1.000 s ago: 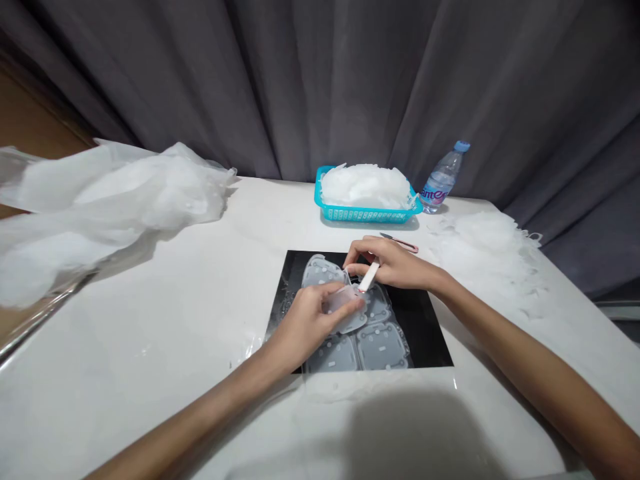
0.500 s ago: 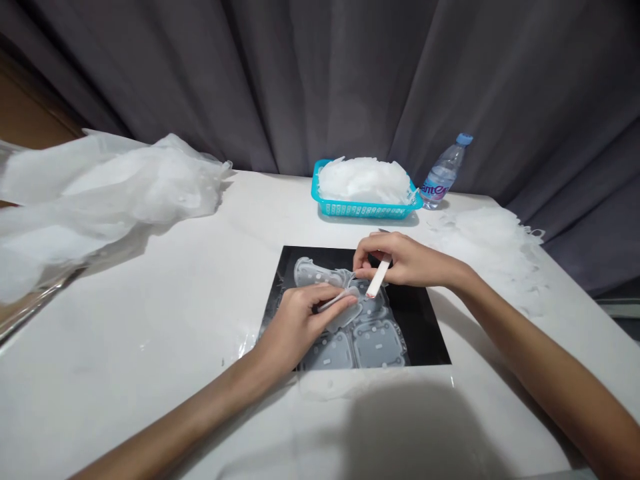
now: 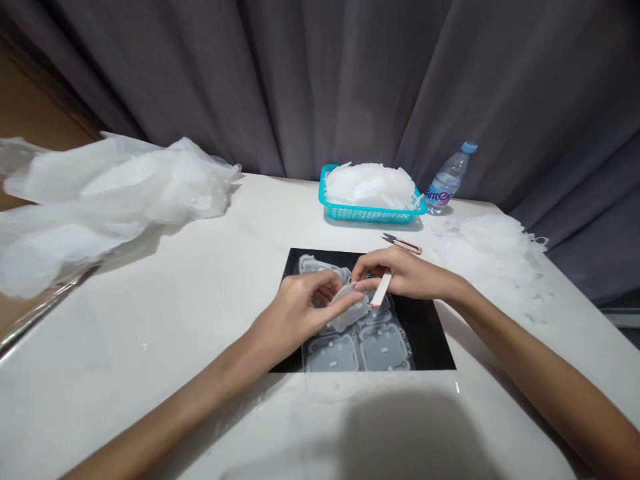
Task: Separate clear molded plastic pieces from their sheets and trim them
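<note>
My left hand (image 3: 305,303) is curled round a small translucent plastic piece (image 3: 346,321), its thumb lying across the piece. At the upper edge of that piece, the fingertips of my right hand (image 3: 387,270) are pinched together. A flat white stick (image 3: 382,289) with a reddish end is tucked in the right hand and points down toward me. Beneath both hands a clear moulded sheet with rounded rectangular panels (image 3: 384,347) lies over a black mat (image 3: 425,333). The hands cover part of the sheet.
Thread snips (image 3: 401,243) lie beyond my right hand. A turquoise basket (image 3: 373,215) heaped with white translucent pieces stands at the back, beside a water bottle (image 3: 447,183). More white pieces (image 3: 495,260) lie at right. A white translucent bag (image 3: 165,180) sits at left.
My left thumb and fingers have spread apart a little, and the piece has tilted toward the right hand. The view has shifted slightly; the snips now show fully past the right hand.
</note>
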Demonstrator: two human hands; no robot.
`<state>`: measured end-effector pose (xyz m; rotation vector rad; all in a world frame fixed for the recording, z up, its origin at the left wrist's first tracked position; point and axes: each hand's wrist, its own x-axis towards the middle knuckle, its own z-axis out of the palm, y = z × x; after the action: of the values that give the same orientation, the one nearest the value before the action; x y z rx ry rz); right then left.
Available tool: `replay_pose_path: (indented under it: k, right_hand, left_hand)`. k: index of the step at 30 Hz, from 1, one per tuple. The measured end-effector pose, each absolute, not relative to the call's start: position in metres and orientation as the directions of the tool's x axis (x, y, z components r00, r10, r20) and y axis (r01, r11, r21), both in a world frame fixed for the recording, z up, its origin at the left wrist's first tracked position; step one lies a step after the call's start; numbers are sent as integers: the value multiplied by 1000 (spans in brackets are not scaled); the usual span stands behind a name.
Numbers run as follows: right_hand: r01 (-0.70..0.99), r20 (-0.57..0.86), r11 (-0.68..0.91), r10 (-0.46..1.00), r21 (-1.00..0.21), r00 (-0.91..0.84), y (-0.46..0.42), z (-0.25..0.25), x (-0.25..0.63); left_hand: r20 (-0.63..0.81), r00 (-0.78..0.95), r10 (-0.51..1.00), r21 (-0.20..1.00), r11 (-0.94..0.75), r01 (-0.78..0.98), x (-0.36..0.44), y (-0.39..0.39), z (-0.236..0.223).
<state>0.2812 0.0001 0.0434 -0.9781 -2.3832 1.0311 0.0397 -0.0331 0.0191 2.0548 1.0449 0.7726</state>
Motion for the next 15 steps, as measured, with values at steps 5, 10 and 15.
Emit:
replay_pose_path:
  k: [5, 10, 15]
  right_hand:
    - [420, 73, 520, 688, -744, -722, 0, 48, 284]
    - [413, 78, 549, 663, -726, -745, 1, 45, 285]
    - [378, 113, 595, 625, -710, -772, 4, 42, 288]
  left_hand:
    - [434, 396, 810, 577, -587, 569, 22, -20, 30]
    - [317, 597, 737, 553, -655, 515, 17, -7, 21]
    - [219, 683, 697, 645, -629, 434, 24, -10, 15]
